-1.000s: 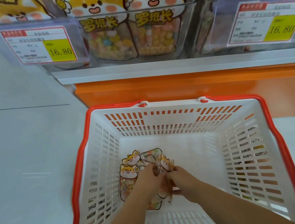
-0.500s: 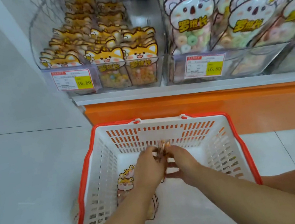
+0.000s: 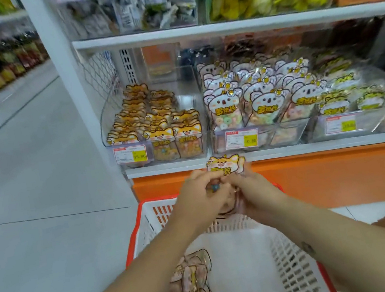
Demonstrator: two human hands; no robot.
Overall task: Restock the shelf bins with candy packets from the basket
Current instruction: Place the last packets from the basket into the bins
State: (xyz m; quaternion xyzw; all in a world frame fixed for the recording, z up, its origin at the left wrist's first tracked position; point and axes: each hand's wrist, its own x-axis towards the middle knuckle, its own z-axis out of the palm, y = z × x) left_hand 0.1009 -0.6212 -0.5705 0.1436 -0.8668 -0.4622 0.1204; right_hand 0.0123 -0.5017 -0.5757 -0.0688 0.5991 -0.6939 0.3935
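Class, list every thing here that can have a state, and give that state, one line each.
left hand, pinching the fox packet.
right hand, gripping the same packet.
fox packet, held upright above the basket.
basket, holding a few packets lying flat.
fox bin, partly filled, room at the back.
koala bin, packed full.

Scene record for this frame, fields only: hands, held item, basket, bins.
left hand: grips fox candy packet
right hand: grips same packet, opposite side
held packet position: upright, above basket, in front of shelf edge
basket: white, red rim
remaining packets: lying in basket
fox bin: lower shelf, leftmost, partly filled
koala bin: beside fox bin, to its right
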